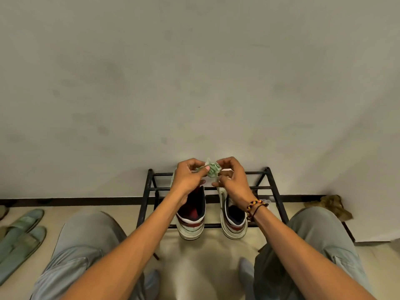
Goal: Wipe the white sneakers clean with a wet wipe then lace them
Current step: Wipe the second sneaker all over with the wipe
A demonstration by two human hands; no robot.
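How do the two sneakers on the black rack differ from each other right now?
The left sneaker shows a red lining inside; the right sneaker looks dark inside. The left sneaker's heel sticks out a little further over the rack's front bar than the right sneaker's. Both are white with dark red heel trim, heels toward the person, toes hidden behind the hands holding a crumpled wipe.

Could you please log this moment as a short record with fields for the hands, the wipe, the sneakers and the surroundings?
left hand: fingers pinching the wet wipe
right hand: fingers pinching the same wipe; beaded bracelet on the wrist
wet wipe: crumpled, held between both hands above the shoes
sneakers: left sneaker and right sneaker side by side on the black shoe rack, heels toward the person
slippers: on the floor, far left
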